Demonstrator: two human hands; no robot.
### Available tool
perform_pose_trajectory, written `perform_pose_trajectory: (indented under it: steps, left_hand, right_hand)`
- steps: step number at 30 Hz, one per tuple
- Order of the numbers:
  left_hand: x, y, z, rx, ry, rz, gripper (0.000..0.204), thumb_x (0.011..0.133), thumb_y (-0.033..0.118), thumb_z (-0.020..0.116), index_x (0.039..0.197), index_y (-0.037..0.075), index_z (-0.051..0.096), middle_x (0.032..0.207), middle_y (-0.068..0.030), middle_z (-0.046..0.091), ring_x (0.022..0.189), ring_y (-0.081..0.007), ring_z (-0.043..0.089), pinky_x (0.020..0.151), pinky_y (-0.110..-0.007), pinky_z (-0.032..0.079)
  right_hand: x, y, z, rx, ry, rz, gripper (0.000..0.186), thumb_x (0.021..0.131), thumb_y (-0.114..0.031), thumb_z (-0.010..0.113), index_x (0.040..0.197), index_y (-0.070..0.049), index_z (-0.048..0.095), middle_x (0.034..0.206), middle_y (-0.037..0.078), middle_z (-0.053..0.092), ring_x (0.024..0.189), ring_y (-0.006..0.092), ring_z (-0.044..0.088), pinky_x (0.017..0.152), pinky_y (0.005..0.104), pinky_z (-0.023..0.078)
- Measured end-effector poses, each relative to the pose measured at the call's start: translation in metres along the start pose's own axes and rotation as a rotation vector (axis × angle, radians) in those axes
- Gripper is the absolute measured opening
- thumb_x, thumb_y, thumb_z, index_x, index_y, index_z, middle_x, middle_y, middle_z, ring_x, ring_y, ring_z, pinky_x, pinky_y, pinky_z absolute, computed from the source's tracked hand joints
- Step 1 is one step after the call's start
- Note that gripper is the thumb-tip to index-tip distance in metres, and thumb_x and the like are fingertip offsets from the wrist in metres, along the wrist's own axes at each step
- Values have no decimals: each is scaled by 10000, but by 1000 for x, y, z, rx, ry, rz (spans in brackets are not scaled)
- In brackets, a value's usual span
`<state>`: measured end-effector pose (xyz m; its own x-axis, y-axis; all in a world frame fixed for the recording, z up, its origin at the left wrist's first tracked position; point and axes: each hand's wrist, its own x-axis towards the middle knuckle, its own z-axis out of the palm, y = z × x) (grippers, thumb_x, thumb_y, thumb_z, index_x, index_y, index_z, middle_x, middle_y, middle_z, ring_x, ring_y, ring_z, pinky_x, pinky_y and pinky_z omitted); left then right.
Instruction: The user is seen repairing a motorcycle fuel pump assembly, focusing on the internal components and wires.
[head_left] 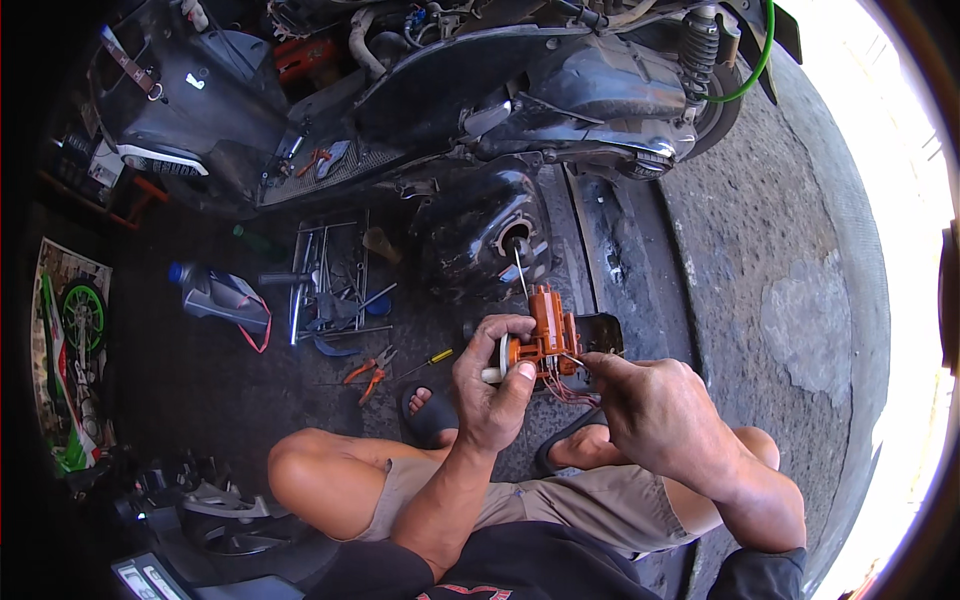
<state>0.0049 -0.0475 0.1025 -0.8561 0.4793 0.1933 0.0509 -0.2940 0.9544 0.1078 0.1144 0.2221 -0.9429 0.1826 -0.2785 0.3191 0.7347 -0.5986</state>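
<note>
My left hand (495,385) is wrapped round an orange plastic fuel pump unit (548,325), thumb on its near side and fingers behind its pale round flange. From the pump a thin metal rod runs up toward the round opening of a black fuel tank (470,240). Thin reddish wires (570,393) hang below the unit. At the pump's right side, my right hand (660,405) is closed with its index finger stretched toward the unit. A thin metal tip (573,359) shows by that fingertip, touching the pump; the rest of this tool is hidden in the hand.
A scooter body (600,85) stretches across the far side. On the floor to the left lie orange-handled pliers (372,375), a yellow screwdriver (440,355), a rack of metal tools (330,280) and a grey bottle (225,297). A dark tray (603,335) sits behind my right hand.
</note>
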Motion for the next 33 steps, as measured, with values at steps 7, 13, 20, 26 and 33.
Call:
perform_pose_trajectory:
  steps: [7, 13, 20, 26, 33]
  left_hand:
    - [-1, -6, -2, 31, -81, 35, 397, 848, 163, 610, 1184, -48, 600, 1127, -107, 590, 1036, -160, 565, 938, -305, 460]
    - [-2, -11, 8, -38, 9, 3, 392, 844, 165, 607, 1174, -47, 600, 1119, -100, 584, 1021, -154, 547, 939, -300, 447]
    - [-1, -9, 4, -58, -34, -11, 378, 847, 167, 611, 1158, -48, 599, 1113, -95, 579, 1028, -151, 552, 938, -301, 452]
    - [-2, -4, 9, 79, -45, 130, 363, 822, 161, 644, 1133, -24, 614, 1088, -120, 594, 982, -184, 587, 894, -318, 483]
    - [-4, -6, 3, 118, -52, 188, 392, 804, 207, 672, 1121, -20, 631, 1057, -135, 598, 944, -203, 595, 856, -332, 495]
  right_hand:
    - [11, 23, 2, 235, -123, 71, 333, 920, -109, 546, 1188, 41, 674, 750, 264, 672, 749, 416, 709, 727, 465, 573]
    - [1, 13, 17, 304, -24, 116, 281, 959, -118, 520, 1160, 19, 660, 717, 251, 667, 686, 415, 699, 658, 483, 563]
    - [-4, 12, 28, 192, 62, 93, 123, 955, -130, 583, 1026, -30, 588, 686, 225, 658, 650, 442, 666, 597, 521, 536]
    - [-12, 24, 38, 127, 137, -8, 148, 922, -123, 612, 1038, -37, 579, 800, 211, 694, 729, 431, 692, 616, 520, 553]
    - [-10, 3, 18, 6, 42, -34, 158, 897, -112, 618, 1020, -15, 602, 753, 238, 680, 688, 442, 685, 615, 528, 554]
